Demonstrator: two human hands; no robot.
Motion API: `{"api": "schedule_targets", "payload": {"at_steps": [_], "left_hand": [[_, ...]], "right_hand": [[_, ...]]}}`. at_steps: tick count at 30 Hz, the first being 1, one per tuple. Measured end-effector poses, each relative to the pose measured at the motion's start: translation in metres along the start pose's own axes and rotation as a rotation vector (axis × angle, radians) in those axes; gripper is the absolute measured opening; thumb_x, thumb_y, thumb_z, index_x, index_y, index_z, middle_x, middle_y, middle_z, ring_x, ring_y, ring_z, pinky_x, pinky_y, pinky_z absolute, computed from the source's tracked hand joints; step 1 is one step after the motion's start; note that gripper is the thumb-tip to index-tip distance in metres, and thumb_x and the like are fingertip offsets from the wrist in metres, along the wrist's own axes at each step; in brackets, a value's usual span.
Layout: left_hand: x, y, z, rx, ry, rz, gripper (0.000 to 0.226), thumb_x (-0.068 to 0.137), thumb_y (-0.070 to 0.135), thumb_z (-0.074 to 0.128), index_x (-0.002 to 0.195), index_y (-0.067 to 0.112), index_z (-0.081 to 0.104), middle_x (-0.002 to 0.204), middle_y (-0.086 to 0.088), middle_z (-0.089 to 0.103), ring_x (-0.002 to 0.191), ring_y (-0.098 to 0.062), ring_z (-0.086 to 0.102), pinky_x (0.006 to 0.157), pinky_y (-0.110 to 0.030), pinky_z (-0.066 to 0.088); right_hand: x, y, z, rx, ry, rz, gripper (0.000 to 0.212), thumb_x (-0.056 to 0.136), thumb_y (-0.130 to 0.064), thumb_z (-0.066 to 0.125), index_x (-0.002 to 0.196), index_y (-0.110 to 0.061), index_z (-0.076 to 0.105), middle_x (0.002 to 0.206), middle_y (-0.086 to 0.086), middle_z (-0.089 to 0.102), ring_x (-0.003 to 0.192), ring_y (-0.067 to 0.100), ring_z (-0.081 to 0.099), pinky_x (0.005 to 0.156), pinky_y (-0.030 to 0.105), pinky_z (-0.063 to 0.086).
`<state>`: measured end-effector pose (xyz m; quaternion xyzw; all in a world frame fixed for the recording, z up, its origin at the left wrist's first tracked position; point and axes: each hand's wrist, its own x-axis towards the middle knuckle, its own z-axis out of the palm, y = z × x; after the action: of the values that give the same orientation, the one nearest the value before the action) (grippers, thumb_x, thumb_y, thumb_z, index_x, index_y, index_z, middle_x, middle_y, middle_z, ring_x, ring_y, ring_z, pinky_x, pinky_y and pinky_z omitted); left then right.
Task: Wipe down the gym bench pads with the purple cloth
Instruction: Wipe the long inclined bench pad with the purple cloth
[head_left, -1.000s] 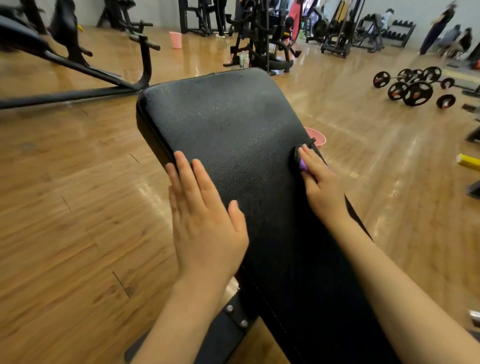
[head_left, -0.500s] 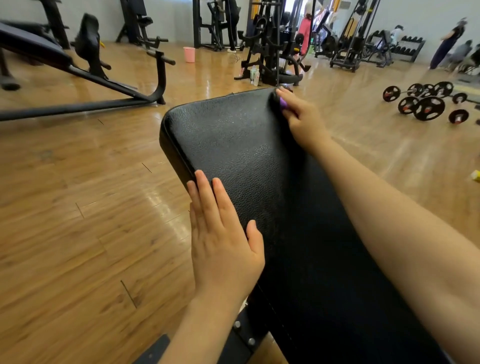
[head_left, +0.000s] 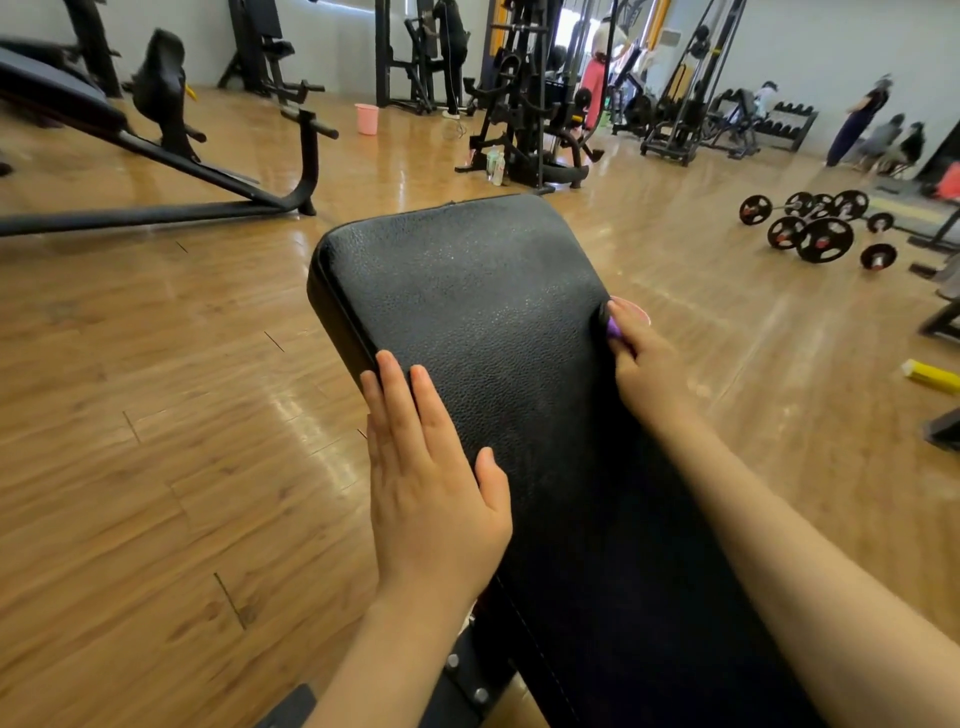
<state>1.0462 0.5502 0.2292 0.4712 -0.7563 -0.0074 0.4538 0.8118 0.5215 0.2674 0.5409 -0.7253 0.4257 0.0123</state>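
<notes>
The black leather bench pad (head_left: 467, 306) slopes away from me in the middle of the head view. My left hand (head_left: 431, 483) lies flat on the pad's left edge, fingers straight. My right hand (head_left: 644, 364) sits at the pad's right edge and holds the purple cloth (head_left: 614, 327) against the side. Only a small purple scrap of the cloth shows under the fingers.
A pink bucket (head_left: 636, 312) peeks out on the floor just beyond my right hand, another pink bucket (head_left: 367, 118) stands far back. A black bench frame (head_left: 208, 182) lies left. Barbell plates (head_left: 821, 234) and a yellow object (head_left: 932, 375) lie right. People and machines at the back.
My right hand with the cloth went up to the pad's far top corner, then came back down along the right edge to the middle. My left hand stayed flat on the left edge.
</notes>
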Motion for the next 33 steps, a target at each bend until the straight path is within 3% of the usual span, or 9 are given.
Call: {"api": "schedule_targets", "payload": {"at_steps": [3, 6, 10, 12, 16, 21, 25, 28, 33], "left_hand": [[0.001, 0.000, 0.001, -0.011, 0.021, -0.004, 0.075, 0.083, 0.031, 0.039, 0.143, -0.008, 0.017, 0.153, -0.029, 0.007, 0.142, -0.041, 0.008, 0.116, -0.038, 0.007], [0.002, 0.000, 0.002, -0.004, 0.022, 0.005, 0.075, 0.083, 0.031, 0.040, 0.143, -0.008, 0.018, 0.153, -0.029, 0.008, 0.142, -0.041, 0.009, 0.115, -0.038, 0.008], [0.002, -0.002, 0.001, 0.005, 0.015, 0.019, 0.075, 0.083, 0.032, 0.040, 0.143, -0.009, 0.019, 0.153, -0.027, 0.006, 0.142, -0.040, 0.007, 0.117, -0.037, 0.007], [0.002, -0.003, 0.001, 0.007, 0.018, 0.023, 0.075, 0.083, 0.031, 0.041, 0.143, -0.009, 0.020, 0.153, -0.027, 0.006, 0.142, -0.040, 0.008, 0.117, -0.037, 0.006], [0.002, -0.002, 0.001, 0.003, 0.020, 0.020, 0.074, 0.083, 0.032, 0.040, 0.142, -0.009, 0.020, 0.152, -0.029, 0.009, 0.141, -0.041, 0.010, 0.116, -0.038, 0.008], [0.001, -0.003, 0.000, 0.004, 0.011, 0.013, 0.074, 0.085, 0.032, 0.038, 0.143, -0.009, 0.019, 0.153, -0.030, 0.010, 0.142, -0.041, 0.009, 0.117, -0.040, 0.010], [0.002, -0.002, 0.000, -0.005, 0.003, 0.005, 0.074, 0.084, 0.031, 0.038, 0.142, -0.010, 0.020, 0.152, -0.033, 0.011, 0.141, -0.043, 0.010, 0.116, -0.040, 0.009], [0.002, -0.001, 0.000, -0.009, -0.005, -0.001, 0.074, 0.084, 0.031, 0.038, 0.142, -0.011, 0.020, 0.152, -0.033, 0.011, 0.141, -0.044, 0.010, 0.117, -0.040, 0.008], [0.001, -0.001, 0.000, -0.012, -0.013, -0.007, 0.074, 0.084, 0.033, 0.037, 0.143, -0.008, 0.019, 0.153, -0.029, 0.010, 0.142, -0.040, 0.009, 0.116, -0.043, 0.015]], "right_hand": [[0.053, -0.036, 0.014, -0.044, -0.061, -0.082, 0.045, 0.092, 0.002, 0.044, 0.137, -0.001, 0.040, 0.148, 0.014, 0.033, 0.138, 0.023, 0.028, 0.108, 0.018, 0.012], [0.100, -0.067, 0.021, -0.102, -0.144, -0.191, 0.047, 0.095, -0.004, 0.042, 0.141, -0.006, 0.034, 0.152, 0.008, 0.026, 0.141, 0.020, 0.021, 0.111, 0.022, 0.010], [0.112, -0.067, 0.022, -0.033, -0.142, -0.195, 0.046, 0.094, -0.001, 0.044, 0.139, -0.007, 0.039, 0.148, 0.007, 0.034, 0.138, 0.017, 0.028, 0.102, 0.009, 0.011], [0.100, -0.055, 0.022, 0.026, -0.097, -0.150, 0.047, 0.091, 0.004, 0.044, 0.137, -0.005, 0.041, 0.146, 0.009, 0.037, 0.136, 0.017, 0.031, 0.103, 0.009, 0.013], [0.051, -0.011, 0.016, 0.097, 0.027, -0.024, 0.046, 0.088, 0.006, 0.044, 0.133, -0.005, 0.048, 0.139, 0.007, 0.045, 0.132, 0.015, 0.037, 0.109, 0.023, 0.026], [-0.058, 0.045, -0.009, 0.022, 0.087, 0.114, 0.046, 0.087, 0.005, 0.047, 0.132, -0.005, 0.050, 0.139, 0.005, 0.045, 0.131, 0.015, 0.037, 0.107, 0.019, 0.025], [-0.108, 0.048, -0.015, -0.009, 0.156, 0.227, 0.046, 0.090, 0.006, 0.047, 0.132, -0.009, 0.050, 0.136, -0.001, 0.047, 0.126, 0.006, 0.035, 0.104, 0.017, 0.025], [-0.078, 0.035, -0.012, 0.003, 0.140, 0.217, 0.043, 0.090, 0.002, 0.047, 0.132, -0.009, 0.052, 0.136, 0.004, 0.051, 0.129, 0.016, 0.042, 0.107, 0.027, 0.030], [0.020, -0.021, 0.008, 0.018, 0.046, 0.105, 0.032, 0.091, -0.001, 0.045, 0.120, -0.005, 0.057, 0.120, 0.009, 0.060, 0.114, 0.025, 0.052, 0.089, 0.027, 0.035]]}}
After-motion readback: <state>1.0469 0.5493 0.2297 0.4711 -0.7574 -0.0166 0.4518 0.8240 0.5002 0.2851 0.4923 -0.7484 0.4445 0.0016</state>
